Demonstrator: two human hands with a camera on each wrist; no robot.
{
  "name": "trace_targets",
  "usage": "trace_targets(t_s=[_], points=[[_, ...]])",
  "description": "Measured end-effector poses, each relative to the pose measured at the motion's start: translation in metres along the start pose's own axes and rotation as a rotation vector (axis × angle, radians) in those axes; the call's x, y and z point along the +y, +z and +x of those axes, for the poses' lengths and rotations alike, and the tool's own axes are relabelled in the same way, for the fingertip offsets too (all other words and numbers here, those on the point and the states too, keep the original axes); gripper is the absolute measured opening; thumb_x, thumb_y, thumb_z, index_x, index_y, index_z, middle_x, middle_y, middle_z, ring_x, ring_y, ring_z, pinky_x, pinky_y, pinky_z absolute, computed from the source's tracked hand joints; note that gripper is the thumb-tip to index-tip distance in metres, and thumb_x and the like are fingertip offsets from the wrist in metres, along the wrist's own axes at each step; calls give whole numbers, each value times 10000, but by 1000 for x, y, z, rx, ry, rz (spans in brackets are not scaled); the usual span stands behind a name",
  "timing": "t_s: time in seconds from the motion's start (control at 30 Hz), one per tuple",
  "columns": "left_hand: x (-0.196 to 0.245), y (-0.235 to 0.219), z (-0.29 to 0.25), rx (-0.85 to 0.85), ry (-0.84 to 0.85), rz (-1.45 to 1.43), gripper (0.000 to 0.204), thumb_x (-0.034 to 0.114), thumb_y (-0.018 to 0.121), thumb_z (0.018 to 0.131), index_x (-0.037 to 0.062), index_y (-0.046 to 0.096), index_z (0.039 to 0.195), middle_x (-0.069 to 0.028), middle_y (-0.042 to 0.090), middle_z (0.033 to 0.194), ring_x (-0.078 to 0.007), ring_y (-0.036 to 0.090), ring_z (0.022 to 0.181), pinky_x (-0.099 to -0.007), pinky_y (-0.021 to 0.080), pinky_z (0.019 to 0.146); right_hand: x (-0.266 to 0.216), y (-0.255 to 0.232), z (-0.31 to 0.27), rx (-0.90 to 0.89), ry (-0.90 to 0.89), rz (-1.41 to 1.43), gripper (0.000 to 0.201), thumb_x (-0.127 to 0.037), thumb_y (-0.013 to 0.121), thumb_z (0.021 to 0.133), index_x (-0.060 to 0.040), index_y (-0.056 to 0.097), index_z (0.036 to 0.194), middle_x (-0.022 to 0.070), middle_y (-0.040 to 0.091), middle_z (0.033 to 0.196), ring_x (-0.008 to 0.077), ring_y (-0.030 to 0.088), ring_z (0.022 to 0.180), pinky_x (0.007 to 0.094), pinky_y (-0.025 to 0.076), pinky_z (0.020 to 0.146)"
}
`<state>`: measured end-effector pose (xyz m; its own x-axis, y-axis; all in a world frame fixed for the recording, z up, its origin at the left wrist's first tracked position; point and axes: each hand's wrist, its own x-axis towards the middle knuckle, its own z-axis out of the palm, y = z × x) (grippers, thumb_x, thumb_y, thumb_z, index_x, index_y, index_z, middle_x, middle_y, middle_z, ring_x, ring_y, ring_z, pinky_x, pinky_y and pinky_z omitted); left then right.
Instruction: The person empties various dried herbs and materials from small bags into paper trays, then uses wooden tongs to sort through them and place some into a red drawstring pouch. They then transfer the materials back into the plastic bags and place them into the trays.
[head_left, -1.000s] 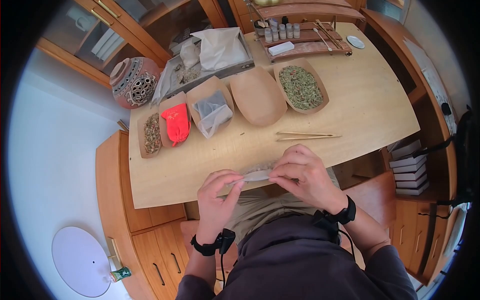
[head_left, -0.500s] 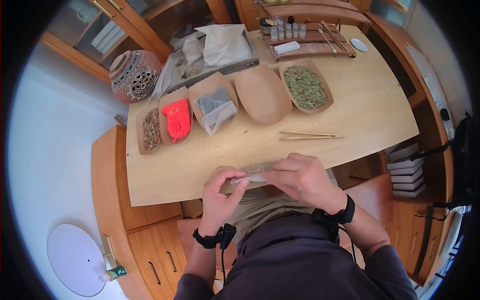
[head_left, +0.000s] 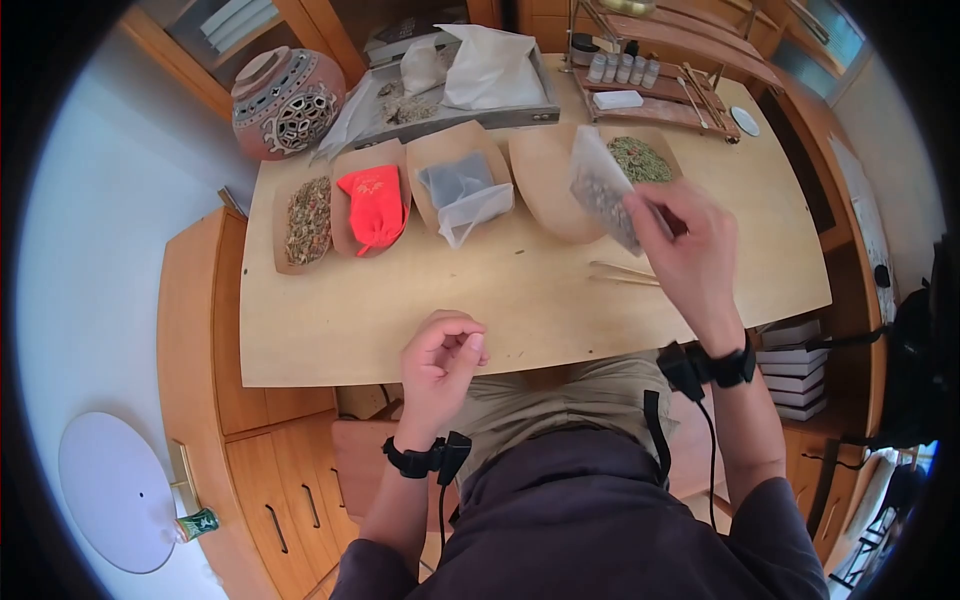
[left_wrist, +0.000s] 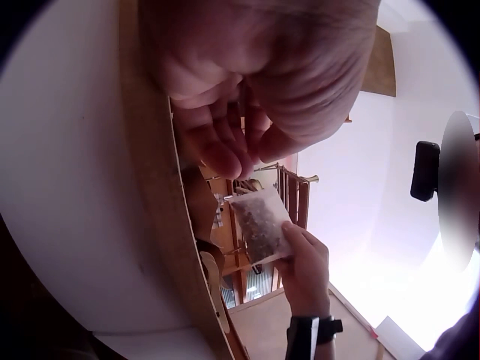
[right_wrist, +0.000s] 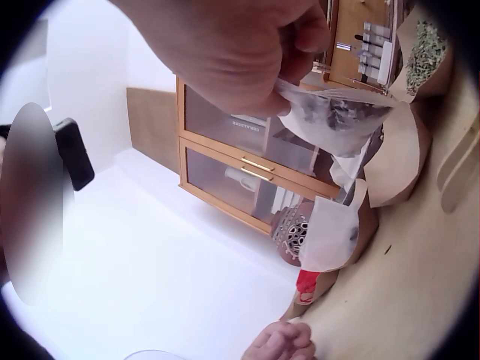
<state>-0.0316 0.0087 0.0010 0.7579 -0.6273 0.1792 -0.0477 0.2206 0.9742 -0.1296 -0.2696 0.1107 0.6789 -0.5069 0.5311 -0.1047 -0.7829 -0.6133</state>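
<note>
1. Right hand [head_left: 690, 245]: clamped on a translucent sachet [head_left: 603, 190], thumb and fingers pinching its near edge. Wrist strap with a small camera on it.
2. Sachet: up off the table [head_left: 400, 325], flat and tilted, with dark and pale bits showing through. In the head view it overlaps the right side of the plain kraft tray [head_left: 540, 180]; can't tell how high above it.
3. Left hand [head_left: 440, 360]: fingers loosely curled in, tips together near the thumb, gripping nothing. It's near the table's front edge, well apart from the sachet. Can't tell if it touches the wood.
4. Tray row, left to right: brown herb mix [head_left: 308, 222], red pouch [head_left: 376, 205], dark bag [head_left: 455, 180] with a pale sheer bag [head_left: 475, 212] against it, the plain tray, then green herbs [head_left: 636, 160].
5. Tweezers [head_left: 622, 273]: lying on the table, just beside the right hand in the head view, partly hidden.
6. Behind the row: patterned pot [head_left: 287, 105] at left, grey box [head_left: 540, 103] holding white bags [head_left: 488, 70], wooden rack [head_left: 668, 108] with small vials [head_left: 623, 70], white dish [head_left: 744, 121] at right.
</note>
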Motion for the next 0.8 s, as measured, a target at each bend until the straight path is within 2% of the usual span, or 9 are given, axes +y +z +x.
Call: trace_targets(t_s=[0.1,0.2,0.3,0.33,0.43,0.53,0.63,0.8], points=[[0,1,-1,7,13,22,59,2,634,1029,-17,667,1074,-85,622,1049,-127,653,789,-271,543,710,19,30,26,80,-159,-86,96,-134,760,892,-50,770,937,131,699,843,295,665,726,388,520,625],[1,2,-2,22,13,24,59,3,634,1029,-17,670,1071,-86,622,1049,-127,655,787,-271,543,701,37,63,43,85,-362,-342,109,-166,767,855,-60,739,855,131,681,827,332,666,795,430,531,669],[2,1,-2,19,11,39,65,5,635,1029,-16,674,1076,-86,623,1049,-125,655,788,-267,548,701,31,73,41,-262,-439,-277,136,-167,787,857,-47,759,914,123,679,819,348,661,911,442,530,848],[3,0,-1,11,11,38,68,4,635,1028,-17,676,1078,-86,623,1050,-124,655,788,-266,550,703,28,71,36,-395,-385,-268,202,-195,796,861,-51,763,998,112,687,911,349,641,1012,451,505,929],[4,-1,-2,3,8,25,75,0,636,1027,-19,680,1084,-85,623,1053,-120,654,791,-261,556,706,20,64,28,-386,-500,-271,268,-204,797,826,-64,735,1046,111,676,1088,351,621,1086,452,505,923],[3,-1,0,-13,11,3,80,-6,636,1026,-22,683,1089,-84,623,1057,-116,654,797,-258,558,706,25,60,27,-492,-420,-229,435,-184,797,828,-66,692,1234,129,628,1258,373,590,1166,452,503,981],[4,-3,1,-29,7,3,81,-11,633,1026,-22,683,1089,-82,622,1059,-113,653,802,-255,557,705,28,65,27,-504,-415,-209,510,-156,791,829,-67,653,1311,151,603,1318,394,580,1190,469,497,1032],[8,-1,1,-23,-19,6,78,-16,629,1028,-19,682,1085,-77,620,1057,-110,650,804,-249,552,703,27,84,34,-497,-404,-191,540,-123,793,818,-56,636,1330,161,593,1353,403,567,1219,474,492,1061]])
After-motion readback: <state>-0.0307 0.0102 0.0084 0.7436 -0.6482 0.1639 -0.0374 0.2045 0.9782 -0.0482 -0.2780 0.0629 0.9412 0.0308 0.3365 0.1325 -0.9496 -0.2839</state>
